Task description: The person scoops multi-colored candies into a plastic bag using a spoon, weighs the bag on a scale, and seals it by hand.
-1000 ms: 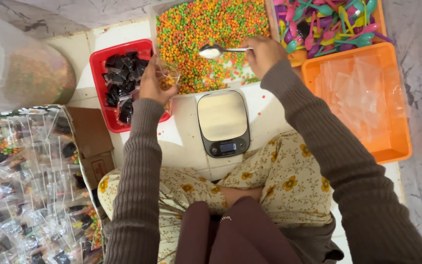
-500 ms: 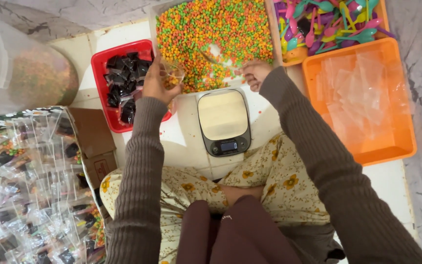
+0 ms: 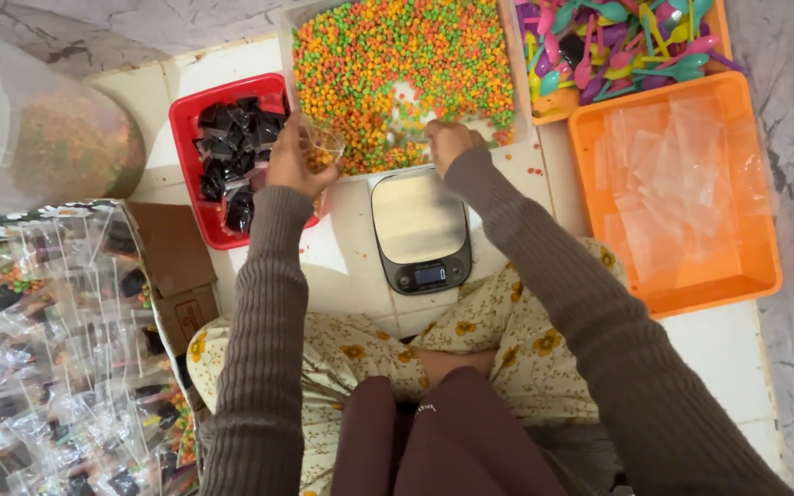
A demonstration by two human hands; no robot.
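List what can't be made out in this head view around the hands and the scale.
- Spoon: hidden inside the right hand and blurred.
- Small bag in the left hand: its fill level is unclear; clear plastic, partly behind fingers.
- Scale display: too small to make out.
- Big jar: cut off by the left edge.
- Tray of sweets: cut off by the top edge.

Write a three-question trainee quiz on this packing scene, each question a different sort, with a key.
1. True or false: the silver digital kitchen scale has a bag on its platform.
2. Which holds the empty clear plastic bags? A) red rectangular tray B) orange rectangular plastic tray
3. What does the left hand hold?

Key: 1 false; 2 B; 3 a small clear plastic bag with some coloured pellets in it.
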